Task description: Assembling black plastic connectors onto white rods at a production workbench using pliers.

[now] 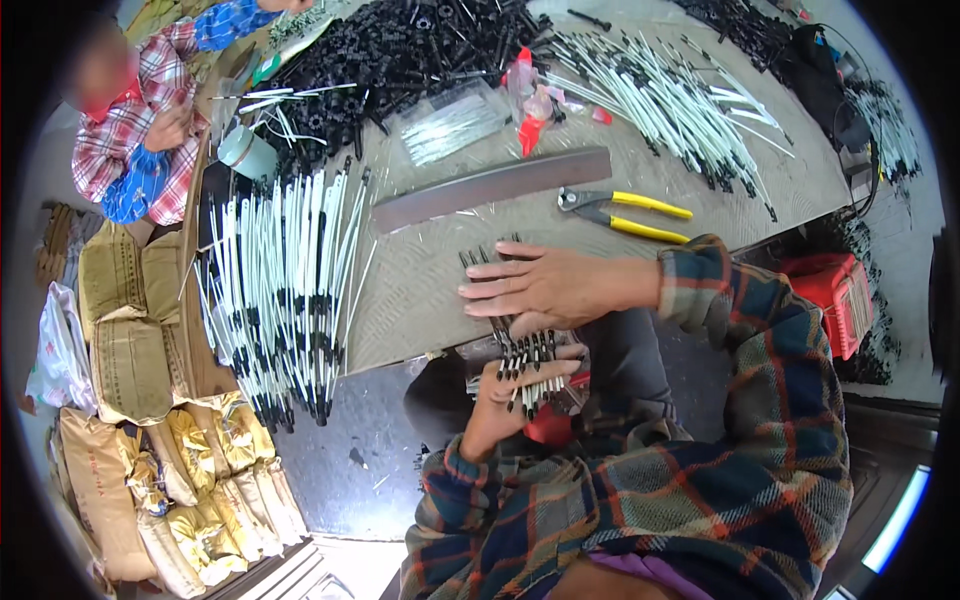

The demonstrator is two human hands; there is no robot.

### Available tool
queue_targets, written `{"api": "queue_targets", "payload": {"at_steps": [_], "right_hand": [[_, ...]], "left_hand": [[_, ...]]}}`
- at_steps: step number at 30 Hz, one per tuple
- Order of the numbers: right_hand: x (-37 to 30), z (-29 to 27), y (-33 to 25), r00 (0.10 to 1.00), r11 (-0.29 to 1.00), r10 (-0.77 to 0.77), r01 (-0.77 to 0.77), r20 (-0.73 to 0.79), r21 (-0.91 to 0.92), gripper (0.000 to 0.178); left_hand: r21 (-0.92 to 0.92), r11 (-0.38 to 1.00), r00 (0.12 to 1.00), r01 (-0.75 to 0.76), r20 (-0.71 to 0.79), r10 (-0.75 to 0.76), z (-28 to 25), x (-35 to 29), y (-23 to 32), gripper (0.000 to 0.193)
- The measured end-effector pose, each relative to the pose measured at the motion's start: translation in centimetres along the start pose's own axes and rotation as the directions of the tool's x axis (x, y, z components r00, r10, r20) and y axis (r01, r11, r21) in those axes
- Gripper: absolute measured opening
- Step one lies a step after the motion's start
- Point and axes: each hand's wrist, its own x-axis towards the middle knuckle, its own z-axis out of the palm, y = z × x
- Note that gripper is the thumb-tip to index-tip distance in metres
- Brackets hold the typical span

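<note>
At the table's near edge my left hand point(490, 402) is closed round a bundle of thin rods point(526, 352) with black fittings and pale ends. My right hand point(550, 284) lies over the upper end of that bundle, fingers stretched out and nearly flat. Dark tips of the rods stick out past its fingertips. A pair of pliers with yellow handles point(648, 205) rests just beyond my right hand. Farther off lies a long, slightly curved dark bar point(490, 190). What the left palm covers is hidden.
White rods with black ends lie in piles at the left point(290, 270) and far right point(660, 110). A heap of black parts point(400, 60) covers the back. Also there: a clear bag point(455, 125), a pale cup point(247, 153), brown packages point(130, 370), a red crate point(830, 300), and another person point(140, 110).
</note>
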Motion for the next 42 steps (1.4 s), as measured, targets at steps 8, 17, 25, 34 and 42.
{"api": "queue_targets", "payload": {"at_steps": [8, 17, 25, 34, 42], "right_hand": [[8.5, -4.3, 14.4, 0.825, 0.855, 0.488, -0.518, -0.285, -0.034, 0.022], [10.6, -4.0, 15.2, 0.784, 0.748, 0.586, -0.621, -0.206, -0.234, 0.018], [8.0, -6.5, 12.7, 0.744, 0.918, 0.392, -0.275, -0.542, 0.287, 0.013], [-2.5, -5.9, -5.9, 0.701, 0.974, 0.224, -0.176, -0.678, 0.140, 0.021], [-2.6, -5.2, -7.4, 0.616, 0.947, 0.313, -0.261, -0.723, 0.187, 0.030]], "left_hand": [[-0.351, 0.912, 0.954, 0.215, -0.124, -0.273, -0.5, 1.0, 2.0, 0.027], [-0.244, 0.954, 0.984, 0.174, 0.078, -0.159, -1.4, 0.1, 2.5, 0.039], [-0.316, 0.932, 0.978, 0.177, -0.051, -0.203, -2.1, 2.0, 1.5, 0.057], [-0.463, 0.880, 0.972, 0.108, -0.136, -0.191, -1.3, 2.4, 2.2, 0.036], [-0.411, 0.910, 0.966, 0.049, -0.211, -0.147, -0.2, 2.2, 3.0, 0.032]]}}
